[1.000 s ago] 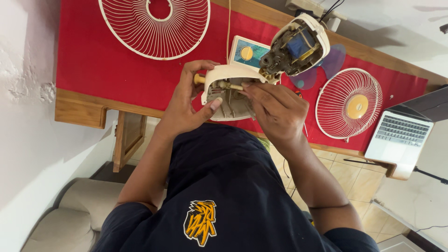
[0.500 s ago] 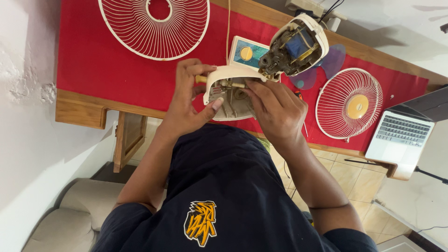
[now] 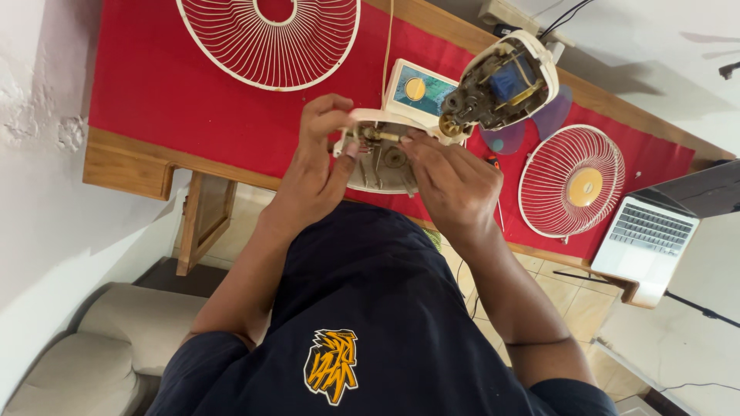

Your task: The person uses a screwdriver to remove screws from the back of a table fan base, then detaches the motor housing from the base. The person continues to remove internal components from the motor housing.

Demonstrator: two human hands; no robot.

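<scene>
- The cream plastic fan housing (image 3: 381, 158) is lifted off the table, pinched between both hands just above the red tablecloth (image 3: 193, 115), open side up with small metal parts showing inside.
- Attached at its far right end is the exposed fan motor (image 3: 497, 85), tilted up and away from the hands; that end probably carries most of the weight, so the piece looks top-heavy.
- The left hand (image 3: 316, 166) is clenched round the housing's left edge, thumb pressing on the rim.
- The right hand (image 3: 451, 181) grips the right side, fingertips reaching into the open cavity.
- The shell looks stiff yet thin and likely brittle; the rims seem the safest hold, not the wiring or gears.
- Beyond the left hand lies a large white fan grille (image 3: 270, 38); right of the right hand lies a smaller fan grille (image 3: 572, 181).
- Further right sits an open laptop (image 3: 646, 239).
</scene>
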